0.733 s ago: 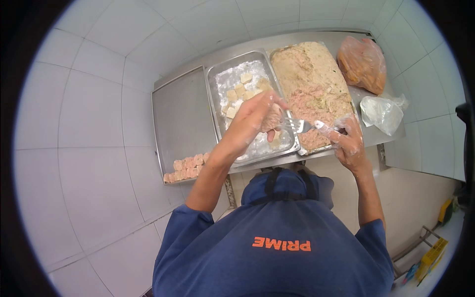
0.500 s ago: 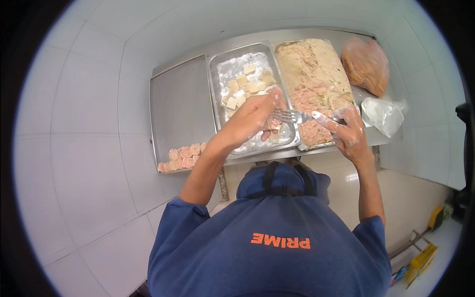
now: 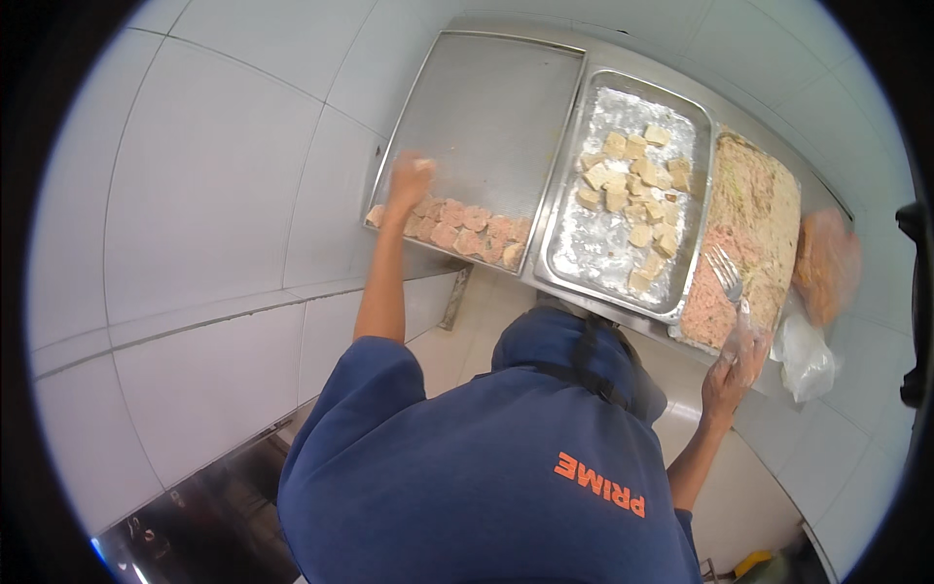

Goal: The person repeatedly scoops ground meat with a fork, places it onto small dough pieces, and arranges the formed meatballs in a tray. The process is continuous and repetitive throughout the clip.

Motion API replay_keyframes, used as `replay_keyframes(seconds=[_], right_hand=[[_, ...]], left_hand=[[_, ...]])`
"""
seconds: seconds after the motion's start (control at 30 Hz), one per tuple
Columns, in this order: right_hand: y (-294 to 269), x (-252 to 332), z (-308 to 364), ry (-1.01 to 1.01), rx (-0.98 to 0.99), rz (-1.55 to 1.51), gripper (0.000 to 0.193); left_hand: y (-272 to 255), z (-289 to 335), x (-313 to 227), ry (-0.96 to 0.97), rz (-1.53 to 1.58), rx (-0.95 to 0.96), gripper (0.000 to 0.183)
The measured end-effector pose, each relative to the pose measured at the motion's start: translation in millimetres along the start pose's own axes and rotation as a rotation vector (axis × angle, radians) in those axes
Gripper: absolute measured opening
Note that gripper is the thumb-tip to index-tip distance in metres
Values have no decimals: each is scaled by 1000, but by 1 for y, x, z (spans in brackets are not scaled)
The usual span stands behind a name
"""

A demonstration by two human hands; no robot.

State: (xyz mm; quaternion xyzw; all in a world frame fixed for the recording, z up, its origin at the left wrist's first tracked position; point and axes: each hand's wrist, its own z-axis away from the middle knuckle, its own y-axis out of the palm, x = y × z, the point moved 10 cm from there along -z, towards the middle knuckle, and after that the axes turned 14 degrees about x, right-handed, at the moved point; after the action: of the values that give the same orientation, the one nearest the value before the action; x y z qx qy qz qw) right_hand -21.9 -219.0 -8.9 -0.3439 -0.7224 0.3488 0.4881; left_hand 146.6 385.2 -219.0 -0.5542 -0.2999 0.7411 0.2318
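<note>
My left hand [image 3: 411, 183] is over the near left part of a flat metal tray [image 3: 486, 117]. Its fingers look curled and are slightly blurred; what they hold, if anything, I cannot make out. Just beside it, rows of small pieces coated in pink mince [image 3: 467, 229] lie along the tray's near edge. My right hand [image 3: 737, 372], whitened with flour, grips a metal fork [image 3: 725, 274] by its handle. The fork's tines point away from me, above a large slab of pink and beige minced mixture [image 3: 754, 209].
Between the tray and the mince stands a deeper metal pan [image 3: 556, 255], floured inside, with several pale tofu-like cubes [image 3: 637, 175]. At the far right are a clear bag of something orange [image 3: 825, 263] and a crumpled clear plastic bag [image 3: 806, 360]. Tiled walls [image 3: 224, 146] border the counter.
My left hand has moved left from over the floured pan to the flat tray. The right hand has lowered with the fork, away from the left hand. My view has turned and shifted left.
</note>
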Motion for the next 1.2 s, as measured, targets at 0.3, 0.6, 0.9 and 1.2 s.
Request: replay_keyframes(seconds=[0.3, 0.6, 0.9, 1.2], right_hand=[[28, 23, -4, 70, -13, 11, 45], [4, -1, 0, 222, -163, -45, 42], [0, -44, 11, 301, -100, -144, 41], [18, -174, 29, 558, 51, -184, 50]], left_hand=[[-9, -6, 153, -108, -109, 98, 33], [62, 31, -58, 336, -74, -19, 29], [288, 24, -240, 412, -219, 397, 31], [311, 27, -235, 368, -171, 297, 42]])
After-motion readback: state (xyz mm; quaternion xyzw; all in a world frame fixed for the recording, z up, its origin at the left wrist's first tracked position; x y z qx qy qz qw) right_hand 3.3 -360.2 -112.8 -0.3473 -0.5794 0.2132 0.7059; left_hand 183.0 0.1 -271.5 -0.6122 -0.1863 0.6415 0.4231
